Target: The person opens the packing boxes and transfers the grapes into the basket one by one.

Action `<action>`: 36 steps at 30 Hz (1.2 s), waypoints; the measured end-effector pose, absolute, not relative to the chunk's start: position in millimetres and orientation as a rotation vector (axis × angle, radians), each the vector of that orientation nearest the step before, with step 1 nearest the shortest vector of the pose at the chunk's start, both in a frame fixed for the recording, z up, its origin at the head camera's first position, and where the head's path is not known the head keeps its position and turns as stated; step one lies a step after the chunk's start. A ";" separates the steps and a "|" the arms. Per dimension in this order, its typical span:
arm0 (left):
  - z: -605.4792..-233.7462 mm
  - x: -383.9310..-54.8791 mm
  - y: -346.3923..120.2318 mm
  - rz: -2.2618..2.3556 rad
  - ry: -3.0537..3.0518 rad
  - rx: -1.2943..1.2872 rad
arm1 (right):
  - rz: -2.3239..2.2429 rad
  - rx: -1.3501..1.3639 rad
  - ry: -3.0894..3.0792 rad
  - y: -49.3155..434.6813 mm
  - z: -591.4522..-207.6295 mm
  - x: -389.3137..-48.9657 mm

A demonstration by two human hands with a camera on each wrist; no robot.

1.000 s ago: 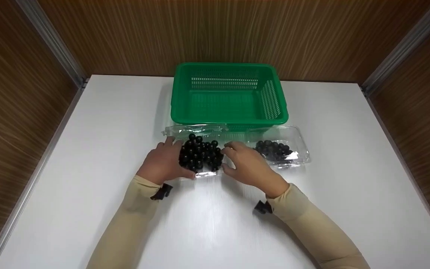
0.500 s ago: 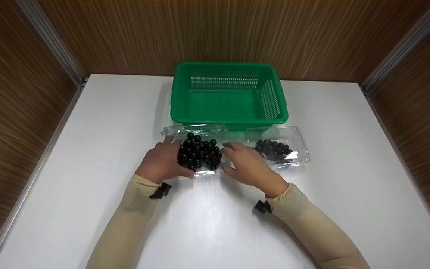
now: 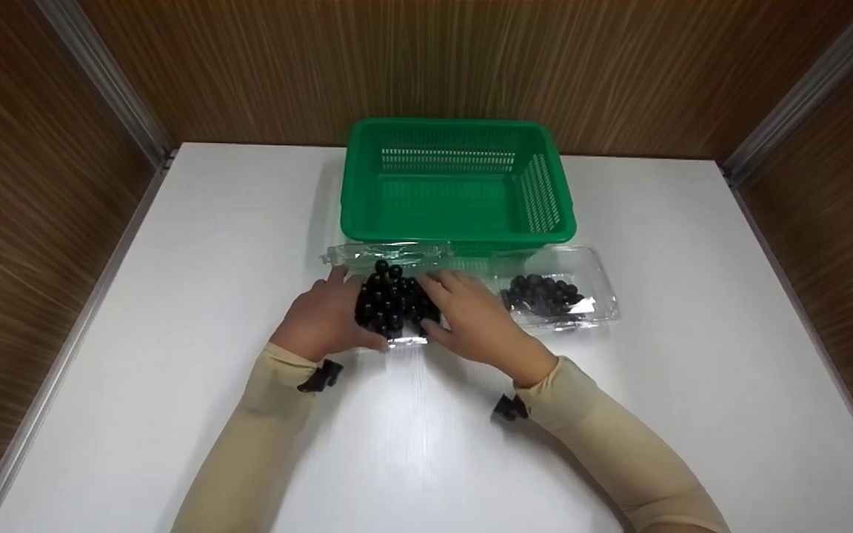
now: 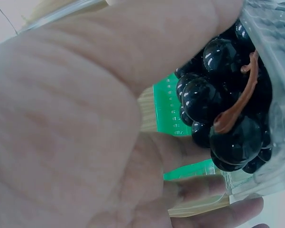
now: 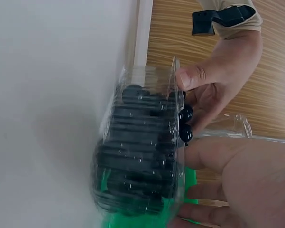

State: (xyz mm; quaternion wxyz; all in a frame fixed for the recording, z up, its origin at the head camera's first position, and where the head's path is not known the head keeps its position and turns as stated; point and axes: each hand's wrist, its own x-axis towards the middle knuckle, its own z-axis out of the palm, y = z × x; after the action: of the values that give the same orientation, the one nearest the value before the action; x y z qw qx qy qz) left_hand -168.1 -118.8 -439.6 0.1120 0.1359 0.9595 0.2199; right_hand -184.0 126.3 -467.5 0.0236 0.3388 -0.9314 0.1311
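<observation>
White tabletop [image 3: 412, 459] beneath. Green basket [image 3: 456, 240] at 1 o'clock from the open clear container [image 3: 406, 341]. Second clear container [image 3: 598, 285], grapes inside, at 3 o'clock. Left hand [image 3: 323, 318] at 9 o'clock, grasping that open container's side, thumb on the rim. Right hand [image 3: 474, 318] at 3 o'clock, fingertips over the fruit; gripping or only touching, cannot tell. Black bunch [image 3: 382, 300] in the open container, between both hands, toward 9 o'clock from right fingertips; long axis partly covered, unclear. Brown stem [image 4: 239, 104] atop grapes.
</observation>
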 end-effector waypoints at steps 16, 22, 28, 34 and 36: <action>-436.4 -173.3 -119.1 0.636 2.832 0.430 | 0.382 0.990 -2.884 111.8 -454.8 -206.8; -438.3 -171.3 -117.3 0.662 2.829 0.418 | 0.363 0.992 -2.853 114.5 -463.4 -205.9; -445.7 -167.9 -117.2 0.644 2.864 0.447 | 0.398 1.005 -2.811 114.4 -472.7 -202.1; -446.1 -170.0 -119.1 0.646 2.867 0.436 | 0.328 1.018 -2.732 108.5 -471.7 -206.6; -445.4 -171.7 -119.6 0.653 2.856 0.424 | 0.317 1.027 -2.694 106.8 -470.6 -208.8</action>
State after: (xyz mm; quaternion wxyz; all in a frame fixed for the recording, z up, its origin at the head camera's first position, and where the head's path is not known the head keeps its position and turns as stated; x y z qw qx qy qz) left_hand -171.7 -119.6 -445.4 0.0904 0.1427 0.9609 0.2196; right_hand -208.8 106.8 -470.6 0.1202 0.3515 -0.9221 0.1086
